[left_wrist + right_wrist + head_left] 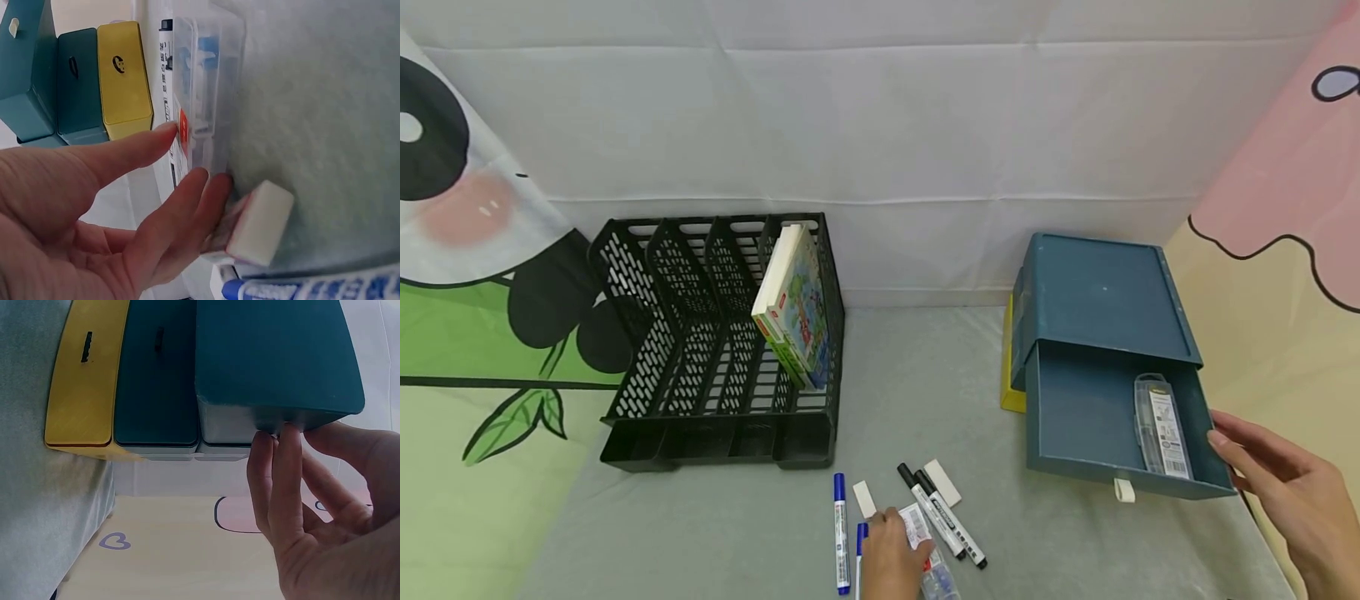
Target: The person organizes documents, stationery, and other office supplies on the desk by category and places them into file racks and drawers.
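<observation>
My left hand (895, 557) is low at the table's front, over a clear plastic case (937, 579). In the left wrist view the thumb of this hand (119, 212) is at the case's red label, and the fingertips are by the case (209, 75) and a sleeved white eraser (261, 222); no firm hold shows. At the right, my right hand (1303, 492) grips the side wall of the pulled-out blue drawer (1075, 425), where a clear case with a white label (1168, 429) lies. The right wrist view has this hand (331, 500) pinching the drawer's edge (275, 356).
A black divided rack (700, 437) stands at the left with books (801, 308) in its right section. Blue markers (841, 533), black-capped markers (955, 527) and white erasers (864, 499) lie around my left hand. A yellow drawer unit (1009, 358) is under the blue one.
</observation>
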`<state>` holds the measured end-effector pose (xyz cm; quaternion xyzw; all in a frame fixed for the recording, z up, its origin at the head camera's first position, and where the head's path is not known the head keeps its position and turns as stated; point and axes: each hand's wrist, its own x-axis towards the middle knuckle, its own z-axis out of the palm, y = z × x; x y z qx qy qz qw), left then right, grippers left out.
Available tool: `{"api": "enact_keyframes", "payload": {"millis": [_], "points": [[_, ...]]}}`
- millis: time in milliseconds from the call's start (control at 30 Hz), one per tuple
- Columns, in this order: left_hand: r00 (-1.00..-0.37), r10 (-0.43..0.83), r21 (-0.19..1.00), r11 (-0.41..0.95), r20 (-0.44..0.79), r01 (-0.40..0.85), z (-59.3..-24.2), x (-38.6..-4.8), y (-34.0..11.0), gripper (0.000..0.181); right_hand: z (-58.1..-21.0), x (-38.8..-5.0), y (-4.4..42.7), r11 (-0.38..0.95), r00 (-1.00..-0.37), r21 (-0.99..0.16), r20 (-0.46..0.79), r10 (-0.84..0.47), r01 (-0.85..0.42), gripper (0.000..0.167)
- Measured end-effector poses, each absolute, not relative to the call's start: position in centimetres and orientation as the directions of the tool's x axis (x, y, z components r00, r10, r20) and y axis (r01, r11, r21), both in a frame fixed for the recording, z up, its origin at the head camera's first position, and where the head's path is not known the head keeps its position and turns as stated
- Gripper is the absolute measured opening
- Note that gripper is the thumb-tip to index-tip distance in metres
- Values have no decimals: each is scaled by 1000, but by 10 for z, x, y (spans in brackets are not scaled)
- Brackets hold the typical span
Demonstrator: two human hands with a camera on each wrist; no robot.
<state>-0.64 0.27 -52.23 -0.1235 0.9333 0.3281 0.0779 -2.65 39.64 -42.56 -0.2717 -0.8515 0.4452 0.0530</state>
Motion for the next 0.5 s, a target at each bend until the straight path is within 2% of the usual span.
{"api": "enact_keyframes", "payload": {"millis": [200, 500], "points": [[-970, -193, 601, 761, -148, -243, -523, -5, 9, 54, -424, -27, 396, 446, -839, -783, -170, 516, 433, 61], [-956, -220, 645, 706, -195, -294, -526, -5, 10, 66, -423, -28, 394, 444, -836, -781, -173, 521, 439, 61]]}}
